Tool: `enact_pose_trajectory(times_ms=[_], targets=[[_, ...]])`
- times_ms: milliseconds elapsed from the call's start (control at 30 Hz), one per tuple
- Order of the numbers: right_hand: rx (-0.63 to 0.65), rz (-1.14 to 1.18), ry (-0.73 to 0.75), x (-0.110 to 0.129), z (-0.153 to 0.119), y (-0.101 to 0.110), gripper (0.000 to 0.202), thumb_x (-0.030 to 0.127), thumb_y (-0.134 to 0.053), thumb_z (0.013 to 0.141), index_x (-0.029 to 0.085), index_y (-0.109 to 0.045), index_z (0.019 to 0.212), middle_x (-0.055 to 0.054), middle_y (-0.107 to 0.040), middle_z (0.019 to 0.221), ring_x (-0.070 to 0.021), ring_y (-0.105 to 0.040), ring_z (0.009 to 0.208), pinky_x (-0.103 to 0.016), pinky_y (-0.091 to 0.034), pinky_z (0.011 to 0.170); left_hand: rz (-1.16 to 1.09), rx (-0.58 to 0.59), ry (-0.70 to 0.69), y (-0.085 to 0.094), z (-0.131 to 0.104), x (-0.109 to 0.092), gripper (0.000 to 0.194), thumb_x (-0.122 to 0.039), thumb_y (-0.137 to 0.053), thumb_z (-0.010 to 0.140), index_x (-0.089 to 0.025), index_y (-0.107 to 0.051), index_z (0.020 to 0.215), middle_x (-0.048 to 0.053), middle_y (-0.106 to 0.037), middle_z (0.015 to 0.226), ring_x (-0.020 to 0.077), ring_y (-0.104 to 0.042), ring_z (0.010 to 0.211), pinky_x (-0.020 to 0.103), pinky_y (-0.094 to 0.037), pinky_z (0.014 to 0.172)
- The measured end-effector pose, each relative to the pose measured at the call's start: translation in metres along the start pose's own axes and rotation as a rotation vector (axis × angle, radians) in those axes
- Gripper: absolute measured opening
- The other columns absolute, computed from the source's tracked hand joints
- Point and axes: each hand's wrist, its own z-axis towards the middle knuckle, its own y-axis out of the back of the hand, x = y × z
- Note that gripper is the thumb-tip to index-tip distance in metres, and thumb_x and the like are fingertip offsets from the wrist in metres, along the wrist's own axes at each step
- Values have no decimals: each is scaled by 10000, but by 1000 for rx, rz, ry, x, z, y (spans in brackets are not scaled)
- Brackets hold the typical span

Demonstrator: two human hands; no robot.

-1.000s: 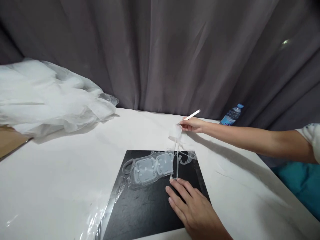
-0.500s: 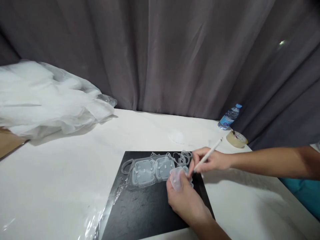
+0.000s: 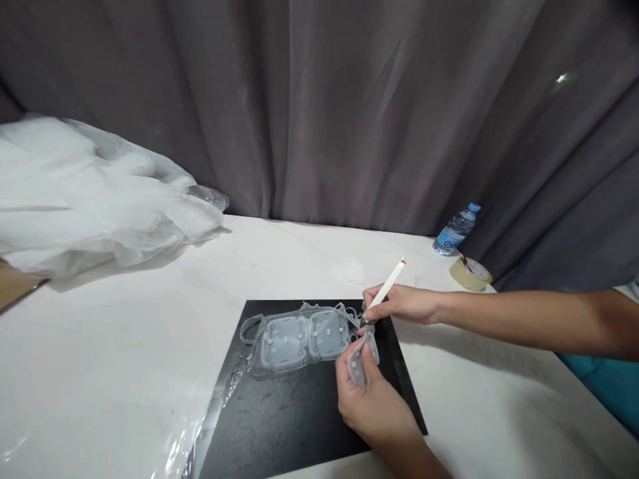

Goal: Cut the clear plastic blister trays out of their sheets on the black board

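A translucent moulded sheet (image 3: pixel 284 342) with rounded square panels and small round knobs lies across the far part of a black board (image 3: pixel 279 419). My left hand (image 3: pixel 369 392) pinches the sheet's right end between thumb and fingers, bending it upward. Over that same end, my right hand (image 3: pixel 394 304) is closed around a slim white pen-like tool (image 3: pixel 387 285) with a dark tip. The tip points down at the sheet's edge, close to my left fingertips. Whether it touches the edge I cannot tell. Thin clear trimmings (image 3: pixel 351 311) curl along the far edge.
Clear plastic film (image 3: pixel 187 439) runs along the board's left side. A water bottle (image 3: pixel 455 231) and a tape roll (image 3: pixel 470 274) stand at the table's far right. White wrapped material (image 3: pixel 100 193) is heaped at left, above brown cardboard (image 3: pixel 17 285). A grey curtain (image 3: pixel 319 113) hangs behind.
My right hand with the white tool has moved left and slightly up, closer to my left fingers. The held end of the sheet is now tilted more on edge.
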Motion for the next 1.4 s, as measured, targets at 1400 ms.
enact_pose_trajectory(times_ms=[1400], targets=[[-214,-91,545,-1,-71,-6,240,393,-769,938,220,-652,819,-105,-739,1074,-227,-671,970,-402,-522,882,-808,108,241,-15,-36,-4,497,-528,-922,679,-207,-642,933,-36,-697,812,134,-679,756,208,-585,711]])
